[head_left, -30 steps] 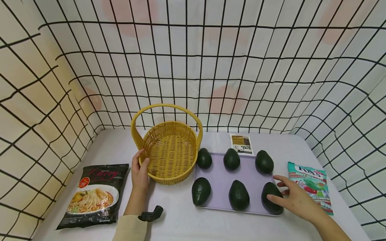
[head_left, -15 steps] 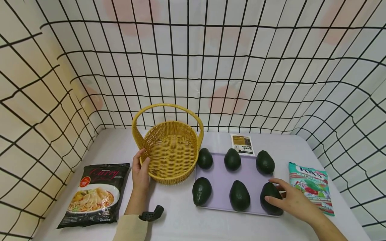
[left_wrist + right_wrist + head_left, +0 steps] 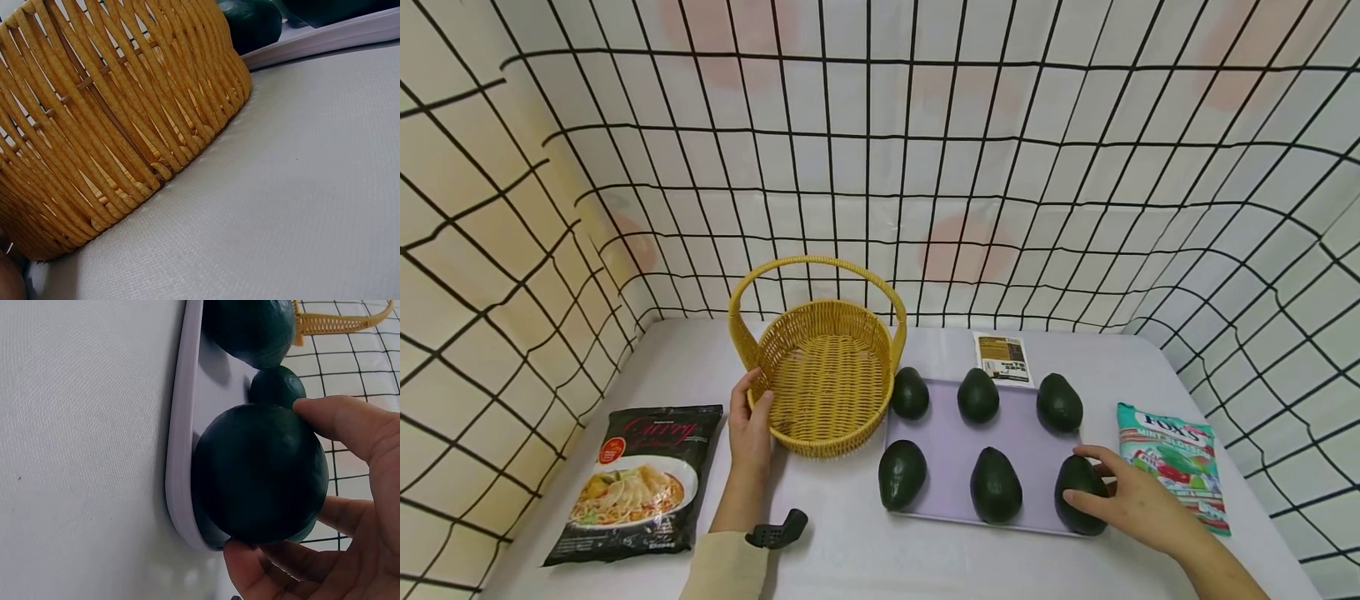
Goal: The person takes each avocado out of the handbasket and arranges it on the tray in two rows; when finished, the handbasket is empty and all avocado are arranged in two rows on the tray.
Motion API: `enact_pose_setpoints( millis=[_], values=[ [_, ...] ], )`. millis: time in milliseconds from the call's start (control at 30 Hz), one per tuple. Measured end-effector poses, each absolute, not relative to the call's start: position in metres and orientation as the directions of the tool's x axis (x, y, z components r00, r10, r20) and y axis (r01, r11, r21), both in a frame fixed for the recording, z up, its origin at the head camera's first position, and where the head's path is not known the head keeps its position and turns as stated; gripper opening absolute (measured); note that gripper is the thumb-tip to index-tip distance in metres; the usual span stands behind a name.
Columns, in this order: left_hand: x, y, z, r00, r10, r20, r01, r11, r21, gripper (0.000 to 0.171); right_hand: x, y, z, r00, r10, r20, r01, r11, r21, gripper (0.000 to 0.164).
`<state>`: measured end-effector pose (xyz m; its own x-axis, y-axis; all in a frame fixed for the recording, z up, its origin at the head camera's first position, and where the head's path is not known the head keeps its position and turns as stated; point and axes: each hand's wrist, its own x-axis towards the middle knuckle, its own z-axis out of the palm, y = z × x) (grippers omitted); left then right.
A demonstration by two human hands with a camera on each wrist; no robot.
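My left hand [image 3: 750,433] grips the left rim of a yellow wicker basket [image 3: 827,379] with a tall hoop handle; nothing lies inside it. In the left wrist view the basket's woven wall [image 3: 119,112] stands on the white cloth, and only a bit of a finger shows at the lower left. My right hand [image 3: 1138,504] holds a dark green avocado [image 3: 1078,496] between thumb and fingers, at the front right corner of a lilac tray [image 3: 940,433]. Close up, thumb and fingertips touch opposite sides of that avocado [image 3: 259,475], which is within the tray's rim.
Several other avocados, such as the front middle one [image 3: 996,486], sit in two rows on the tray. A black noodle packet [image 3: 636,483] lies at left, a teal candy bag [image 3: 1176,467] at right. Behind the tray is a small packet [image 3: 1002,358]. Black-gridded sheets wall the table.
My right hand's thumb and fingers have come in against the front right avocado, which has shifted slightly. The left hand stays on the basket's rim.
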<state>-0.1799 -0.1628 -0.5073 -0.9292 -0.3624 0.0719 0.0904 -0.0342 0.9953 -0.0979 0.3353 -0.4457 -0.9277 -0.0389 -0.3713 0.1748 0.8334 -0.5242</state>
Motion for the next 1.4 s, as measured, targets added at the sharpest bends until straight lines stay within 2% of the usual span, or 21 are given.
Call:
enact_pose_setpoints(
  millis=[700,933,1167,1400],
  values=[
    [-0.181,-0.164,-0.51,-0.928,-0.367,0.066,0.085,-0.036,0.996,0.045,-0.105,0.336,-0.435,-0.943,-0.011,-0.332,0.162,0.857,-0.489,0.088],
    [-0.18,-0.164,-0.51,-0.928,-0.368,0.058,0.075,-0.031,0.997,0.046,-0.11,0.334,-0.428,-0.972,-0.028,-0.232,0.088,0.877,-0.472,0.084],
    [-0.177,-0.164,-0.507,-0.925,-0.376,0.049,0.07,-0.044,0.997,0.046,-0.116,0.328,-0.419,-0.986,-0.048,-0.157,0.039,0.86,-0.509,0.076],
    [-0.174,-0.167,-0.497,-0.924,-0.377,0.064,0.063,0.016,0.998,0.047,-0.124,0.323,-0.41,-0.997,-0.058,-0.058,-0.023,0.875,-0.484,0.069]
  ],
)
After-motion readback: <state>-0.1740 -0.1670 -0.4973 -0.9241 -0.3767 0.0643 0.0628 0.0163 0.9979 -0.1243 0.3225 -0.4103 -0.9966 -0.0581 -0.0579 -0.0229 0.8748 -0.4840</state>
